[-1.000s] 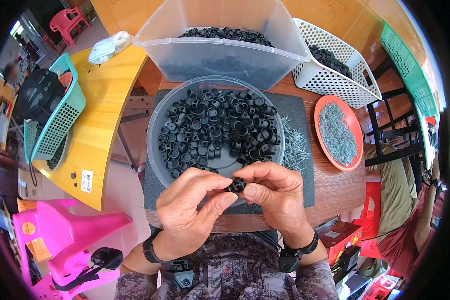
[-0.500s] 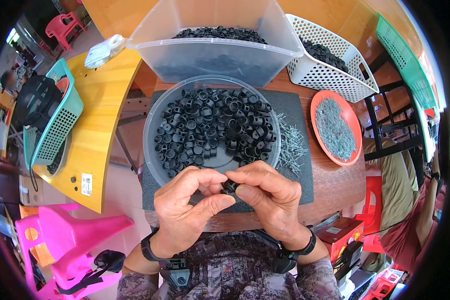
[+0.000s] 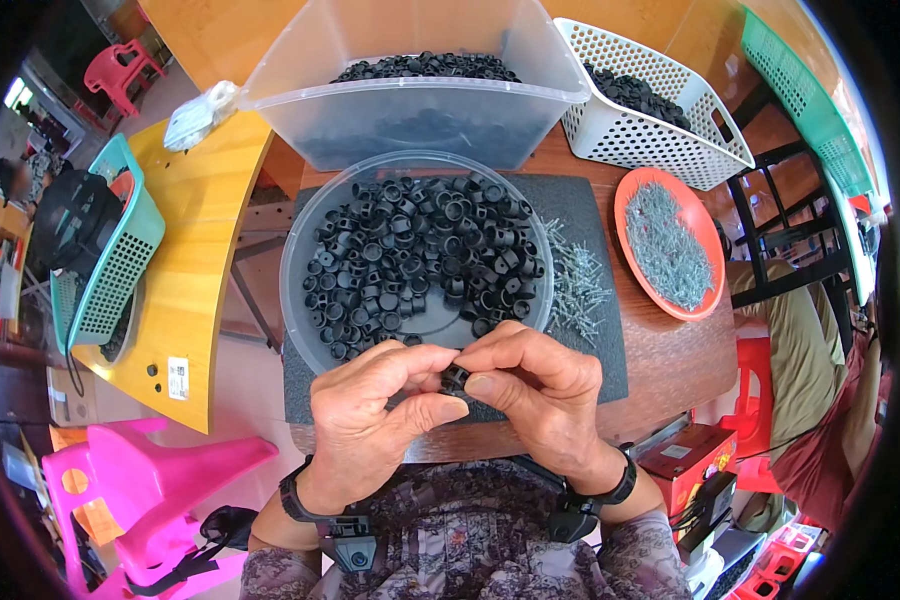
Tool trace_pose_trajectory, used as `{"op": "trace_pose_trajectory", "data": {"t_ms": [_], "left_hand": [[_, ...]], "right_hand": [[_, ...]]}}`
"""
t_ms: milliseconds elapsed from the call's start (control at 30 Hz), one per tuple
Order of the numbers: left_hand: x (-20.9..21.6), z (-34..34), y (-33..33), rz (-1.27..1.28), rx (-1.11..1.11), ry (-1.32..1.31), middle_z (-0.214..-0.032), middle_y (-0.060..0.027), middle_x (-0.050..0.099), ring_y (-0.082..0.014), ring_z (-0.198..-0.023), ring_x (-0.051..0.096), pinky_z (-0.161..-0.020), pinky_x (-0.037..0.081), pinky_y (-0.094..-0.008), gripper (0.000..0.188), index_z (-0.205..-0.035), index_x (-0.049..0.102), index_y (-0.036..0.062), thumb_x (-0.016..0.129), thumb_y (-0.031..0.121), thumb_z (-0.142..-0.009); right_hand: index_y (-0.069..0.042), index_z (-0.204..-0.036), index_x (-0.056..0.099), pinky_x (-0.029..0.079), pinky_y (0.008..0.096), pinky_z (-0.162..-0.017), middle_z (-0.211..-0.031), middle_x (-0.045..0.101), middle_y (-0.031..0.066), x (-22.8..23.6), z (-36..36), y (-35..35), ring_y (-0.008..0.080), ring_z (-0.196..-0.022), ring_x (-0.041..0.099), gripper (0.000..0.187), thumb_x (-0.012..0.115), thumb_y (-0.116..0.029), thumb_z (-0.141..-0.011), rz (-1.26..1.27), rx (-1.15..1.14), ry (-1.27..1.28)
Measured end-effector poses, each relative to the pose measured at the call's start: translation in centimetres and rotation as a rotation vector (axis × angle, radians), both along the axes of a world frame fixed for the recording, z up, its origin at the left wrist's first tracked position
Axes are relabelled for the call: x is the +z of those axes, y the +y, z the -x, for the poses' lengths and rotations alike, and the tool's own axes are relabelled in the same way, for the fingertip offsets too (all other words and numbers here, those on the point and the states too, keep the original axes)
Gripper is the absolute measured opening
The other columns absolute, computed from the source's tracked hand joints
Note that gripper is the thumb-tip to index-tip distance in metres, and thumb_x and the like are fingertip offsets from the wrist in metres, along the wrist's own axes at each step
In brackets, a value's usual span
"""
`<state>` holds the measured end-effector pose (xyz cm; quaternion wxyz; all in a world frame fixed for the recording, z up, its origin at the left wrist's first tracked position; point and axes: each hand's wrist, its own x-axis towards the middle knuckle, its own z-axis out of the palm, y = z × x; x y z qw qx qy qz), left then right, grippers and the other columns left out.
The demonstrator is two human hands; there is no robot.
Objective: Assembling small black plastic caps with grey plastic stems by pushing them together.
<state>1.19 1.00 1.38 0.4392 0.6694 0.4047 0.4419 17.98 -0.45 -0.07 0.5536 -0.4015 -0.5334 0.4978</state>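
Observation:
Between the fingertips of my left hand (image 3: 375, 405) and my right hand (image 3: 535, 395) is a small black plastic cap (image 3: 455, 379). Both hands pinch it just in front of the round clear tub, thumbs on the near side. Part of the cap is covered by my fingers. The clear tub (image 3: 288, 262) holds many loose black caps (image 3: 390, 250), piled to the sides with some of its bottom showing near my hands. To the right of the tub lies a heap of silver screws (image 3: 575, 285) on a dark foam mat (image 3: 610, 370).
A red plate (image 3: 712, 250) of screws sits to the right. Behind the tub stand a large translucent bin (image 3: 410, 125) and a white perforated basket (image 3: 660, 150), both holding black parts. A yellow table (image 3: 205, 200) and pink chair (image 3: 160, 470) are on the left; a seated person (image 3: 805, 360) is at right.
My hands keep their pinch on the cap, which has turned slightly and shows more of its opening. The whole view has shifted a little.

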Motion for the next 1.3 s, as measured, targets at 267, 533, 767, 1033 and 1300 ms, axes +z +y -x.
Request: {"op": "trace_pose_trajectory", "data": {"t_ms": [267,533,767,1033,1300], "left_hand": [[0.1,0.2,0.5,0.155,-0.058,-0.020,-0.080,-0.0071,0.065,-0.0113,-0.069,0.063,-0.061,0.050,-0.0222,0.029,-0.091,0.065,-0.0029,0.078,0.012,-0.070],[-0.8,0.5,1.1,0.292,-0.141,-0.168,-0.073,-0.0034,0.066,-0.0069,-0.066,0.061,-0.060,0.049,-0.0214,0.025,-0.085,0.064,-0.0002,0.078,0.014,-0.071],[-0.7,-0.4,1.1,0.058,-0.077,-0.029,-0.069,-0.0045,0.063,-0.0102,-0.060,0.058,-0.055,0.046,-0.0229,0.027,-0.083,0.062,0.0010,0.077,0.020,-0.072],[-1.3,-0.4,1.5,-0.249,-0.118,0.104,-0.068,-0.0086,0.058,-0.0197,-0.062,0.057,-0.056,0.046,-0.0279,0.036,-0.079,0.056,-0.0002,0.079,0.025,-0.066],[-1.0,-1.0,1.6,-0.390,-0.173,0.200,-0.066,-0.0091,0.056,-0.0213,-0.059,0.057,-0.055,0.046,-0.0285,0.036,-0.081,0.057,-0.0003,0.078,0.025,-0.066]], "right_hand": [[0.002,-0.086,0.063,0.044,0.0252,-0.060,-0.076,0.059,0.0069,-0.3,-0.3,0.3,0.0132,-0.068,0.056,0.015,0.063,0.010,-0.073,-0.040,0.029,-0.044],[0.002,-0.085,0.062,0.043,0.0241,-0.059,-0.075,0.058,0.0060,0.0,-0.4,0.3,0.0114,-0.067,0.055,0.014,0.064,0.011,-0.074,-0.064,0.029,-0.065],[0.001,-0.086,0.062,0.043,0.0233,-0.058,-0.076,0.057,0.0058,-0.6,-0.4,0.3,0.0104,-0.067,0.054,0.017,0.063,0.012,-0.074,-0.070,0.023,0.004],[0.003,-0.086,0.061,0.042,0.0237,-0.057,-0.075,0.056,0.0063,0.0,-0.4,-0.1,0.0104,-0.066,0.053,0.015,0.062,0.012,-0.075,-0.101,0.018,-0.019],[0.003,-0.090,0.062,0.042,0.0220,-0.063,-0.086,0.056,0.0033,0.0,-1.4,-1.2,0.0065,-0.075,0.051,0.006,0.060,0.004,-0.084,0.182,0.104,0.174]]}}
